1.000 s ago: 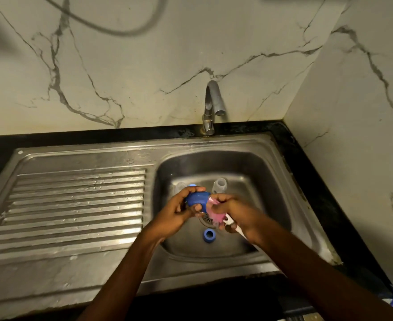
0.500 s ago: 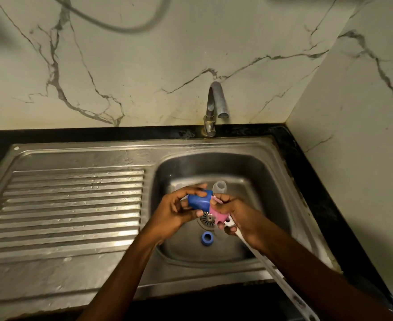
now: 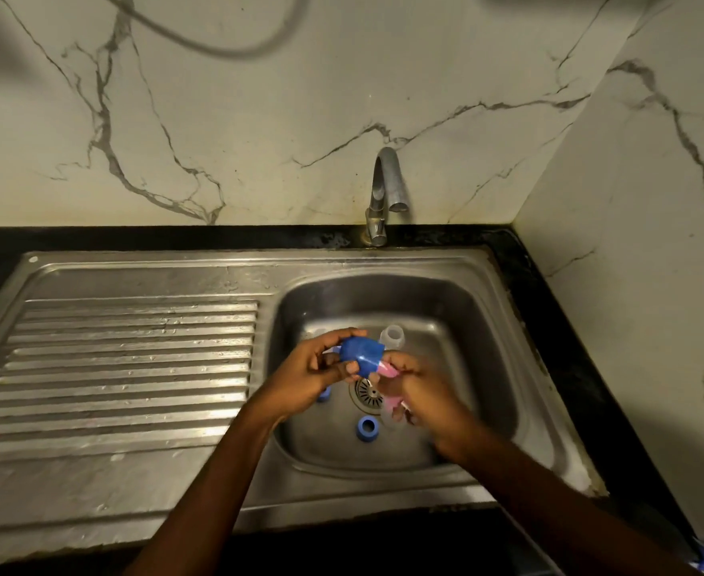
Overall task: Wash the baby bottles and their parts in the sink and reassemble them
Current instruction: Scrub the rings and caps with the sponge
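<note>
Three blue parts (image 3: 361,356) (image 3: 366,429) (image 3: 323,395), one pink brush (image 3: 387,371), one tap (image 3: 383,189).

Reaches forward with both forearms. Grips a blue cap (image 3: 361,357) in the left hand (image 3: 312,374), fingers curled round it. Clutches a pink brush (image 3: 388,370) in the right hand (image 3: 423,392), just beside the left.

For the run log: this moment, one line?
left hand: grips blue cap | right hand: pink brush against cap | blue ring: in sink

Blue cap (image 3: 361,358), pink brush (image 3: 387,371), blue ring (image 3: 366,428), grey-veined white marble wall (image 3: 258,130).
</note>
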